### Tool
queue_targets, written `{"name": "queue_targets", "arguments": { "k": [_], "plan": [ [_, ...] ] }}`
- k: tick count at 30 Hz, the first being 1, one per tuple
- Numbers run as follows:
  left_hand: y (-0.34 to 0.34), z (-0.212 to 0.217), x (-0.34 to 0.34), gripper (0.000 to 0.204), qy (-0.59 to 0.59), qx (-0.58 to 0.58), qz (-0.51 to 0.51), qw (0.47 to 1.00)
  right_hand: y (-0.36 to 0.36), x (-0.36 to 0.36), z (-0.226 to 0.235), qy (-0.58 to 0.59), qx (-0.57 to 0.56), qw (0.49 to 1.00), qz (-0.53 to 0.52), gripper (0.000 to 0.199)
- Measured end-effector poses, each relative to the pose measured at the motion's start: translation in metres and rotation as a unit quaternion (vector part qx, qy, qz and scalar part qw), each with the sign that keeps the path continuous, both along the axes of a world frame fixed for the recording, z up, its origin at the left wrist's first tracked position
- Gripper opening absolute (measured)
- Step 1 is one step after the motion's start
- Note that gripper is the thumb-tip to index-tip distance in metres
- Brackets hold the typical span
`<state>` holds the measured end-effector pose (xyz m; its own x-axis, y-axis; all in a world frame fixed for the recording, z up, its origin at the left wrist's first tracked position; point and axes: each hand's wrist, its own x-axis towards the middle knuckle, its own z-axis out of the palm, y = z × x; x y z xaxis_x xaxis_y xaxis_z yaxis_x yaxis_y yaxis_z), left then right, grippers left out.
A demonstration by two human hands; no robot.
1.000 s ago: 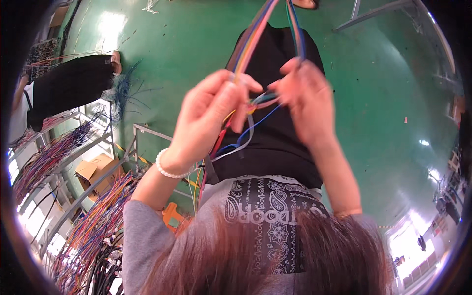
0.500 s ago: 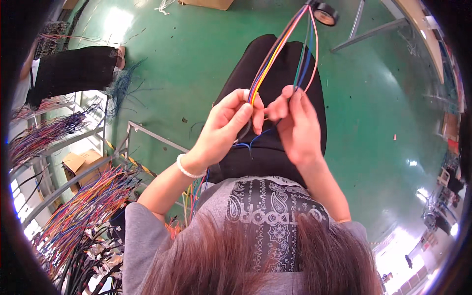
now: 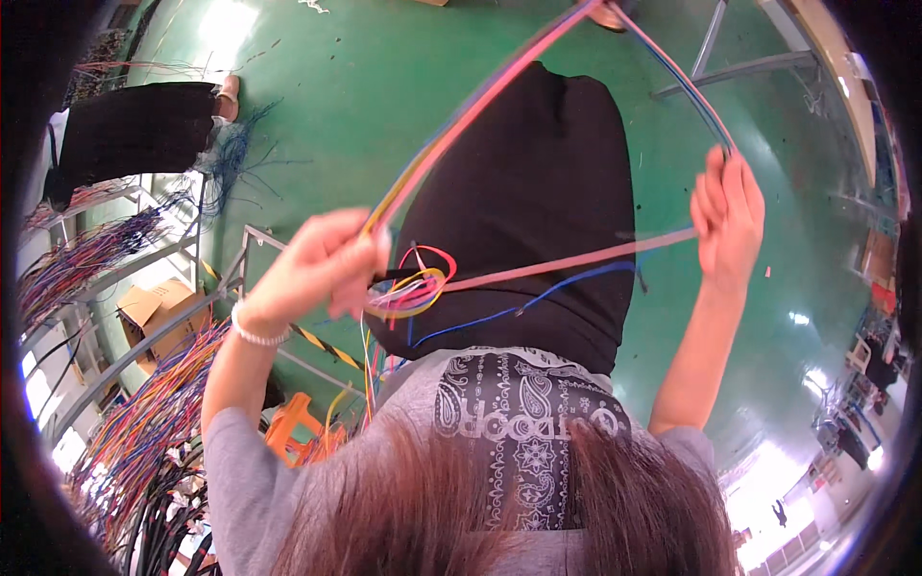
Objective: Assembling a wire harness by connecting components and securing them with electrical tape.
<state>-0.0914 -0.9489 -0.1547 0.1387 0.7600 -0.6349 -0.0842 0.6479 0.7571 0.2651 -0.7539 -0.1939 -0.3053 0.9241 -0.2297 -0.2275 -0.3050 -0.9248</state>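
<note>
A bundle of coloured wires [image 3: 480, 101] arcs up from my left hand [image 3: 322, 267], loops over near the top edge and comes down to my right hand [image 3: 728, 216]. My left hand grips the bundle in front of my black trousers, with small loops of red, yellow and pink wire [image 3: 418, 283] spilling beside the fingers. My right hand, raised far to the right, pinches a pinkish strand [image 3: 576, 259] that runs taut back to the left hand. A loose blue wire [image 3: 538, 302] hangs just below that strand.
Metal racks hung with many coloured wires [image 3: 125, 432] fill the left side, with a cardboard box [image 3: 154, 302] behind them. Another person in black [image 3: 134, 130] stands at the upper left on the green floor [image 3: 365, 86]. A metal frame [image 3: 715, 62] stands at the top right.
My hands were close together on the bundle. They have spread apart, the right hand moving right and drawing a strand out taut, and the left shifting lower left.
</note>
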Motion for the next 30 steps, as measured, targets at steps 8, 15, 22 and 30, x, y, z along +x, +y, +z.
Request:
{"name": "queue_targets", "arguments": {
  "k": [8,15,22,30],
  "plan": [
    [-0.135,-0.070,0.013,0.022,-0.045,-0.230,-0.090,0.968,-0.125,-0.046,-0.016,-0.076,-0.004,0.994,0.073,0.037],
    [-0.098,-0.142,-0.077,0.051,0.127,-0.028,-0.171,0.977,-0.120,-0.070,-0.021,-0.180,0.115,0.970,0.118,0.031],
    [0.157,-0.052,0.051,0.032,0.222,0.372,-0.103,0.896,-0.125,-0.072,-0.024,-0.239,0.205,0.945,0.090,0.023],
    [0.237,-0.032,0.112,0.039,-0.084,0.214,-0.155,0.961,-0.114,-0.066,-0.034,-0.201,0.205,0.948,0.138,0.016]
  ]
}}
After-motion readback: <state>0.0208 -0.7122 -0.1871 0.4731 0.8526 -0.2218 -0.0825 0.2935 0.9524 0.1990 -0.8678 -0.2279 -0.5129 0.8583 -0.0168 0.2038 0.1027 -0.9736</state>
